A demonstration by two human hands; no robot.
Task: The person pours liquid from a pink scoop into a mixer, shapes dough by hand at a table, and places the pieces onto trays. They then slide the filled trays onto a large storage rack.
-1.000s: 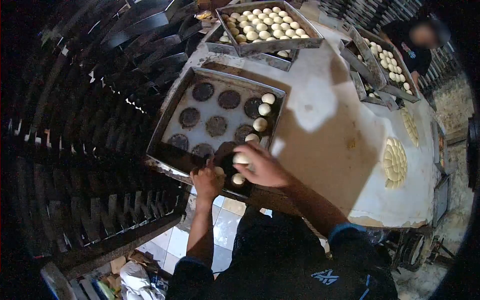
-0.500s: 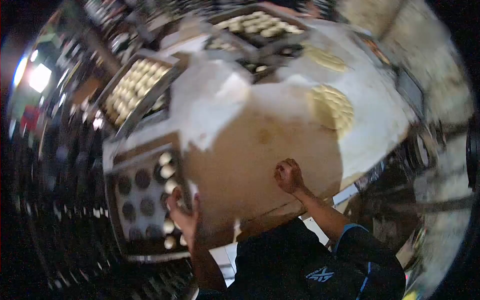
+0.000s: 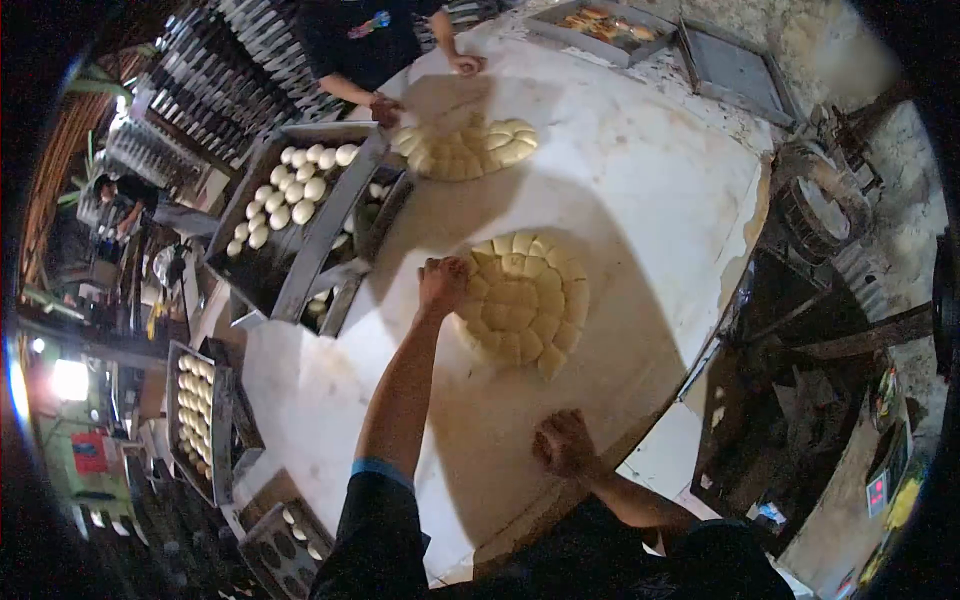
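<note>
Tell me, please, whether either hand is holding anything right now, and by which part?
The left hand touches the near-left edge of the round dough cluster; a grip cannot be told. The right hand rests closed on the table, its contents hidden.

A round of dough pieces [image 3: 525, 298] lies in the middle of the frame on the table [image 3: 660, 170]. The left hand [image 3: 443, 283] touches its left edge; the right hand [image 3: 563, 443] rests on the table below it, well apart. A second dough round [image 3: 465, 150] lies above, near the top centre. Left of that sits a tray of dough balls [image 3: 290, 200]; another tray [image 3: 195, 405] stands at lower left.
</note>
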